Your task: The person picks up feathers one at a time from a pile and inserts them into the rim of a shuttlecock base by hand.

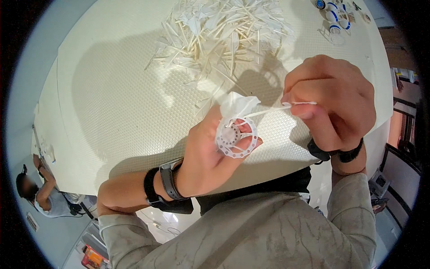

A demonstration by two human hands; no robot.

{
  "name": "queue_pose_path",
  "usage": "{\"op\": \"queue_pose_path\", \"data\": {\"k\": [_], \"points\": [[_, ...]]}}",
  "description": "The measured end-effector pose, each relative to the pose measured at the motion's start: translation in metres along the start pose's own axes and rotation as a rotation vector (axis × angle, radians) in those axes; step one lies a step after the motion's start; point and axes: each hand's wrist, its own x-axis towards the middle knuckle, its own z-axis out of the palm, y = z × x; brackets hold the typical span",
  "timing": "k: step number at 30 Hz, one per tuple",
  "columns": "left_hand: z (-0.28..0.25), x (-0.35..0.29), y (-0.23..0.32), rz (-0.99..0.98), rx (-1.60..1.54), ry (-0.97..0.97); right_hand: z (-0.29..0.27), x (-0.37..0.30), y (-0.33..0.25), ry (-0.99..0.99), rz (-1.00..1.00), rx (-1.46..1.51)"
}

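Head view: yr L hand [204, 154], fingers curled, grips a stiff, spoked, hole-punched white ring [237, 135] above the dimpled table [121, 98]. Yr R hand [333, 101], thumb & fingertips pinched tight, has a thin white quill [269, 110] running twd the ring; ragged feather pile [224, 36] lies beyond.

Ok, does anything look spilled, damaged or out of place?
Nothing clearly stands out. The white feather-like pieces form a jumbled heap, but nothing suggests a spill; the holed ring in the left hand looks whole where visible.
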Motion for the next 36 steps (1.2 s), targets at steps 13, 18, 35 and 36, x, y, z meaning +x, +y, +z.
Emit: {"op": "queue_pose_path", "data": {"k": [13,18,35,36], "points": [[-0.001,-0.002,-0.009,0.104,0.125,-0.003,0.001,0.001,0.003,-0.007,-0.007,0.089],[0.000,0.001,-0.013,0.163,0.156,0.001,0.001,0.001,-0.002,-0.065,0.142,0.170],[0.000,-0.001,-0.009,0.185,0.155,-0.013,0.011,-0.005,-0.005,-0.048,0.155,0.201],[0.000,-0.001,-0.009,0.185,0.155,-0.014,0.012,-0.006,-0.005,-0.046,0.150,0.198]]}}
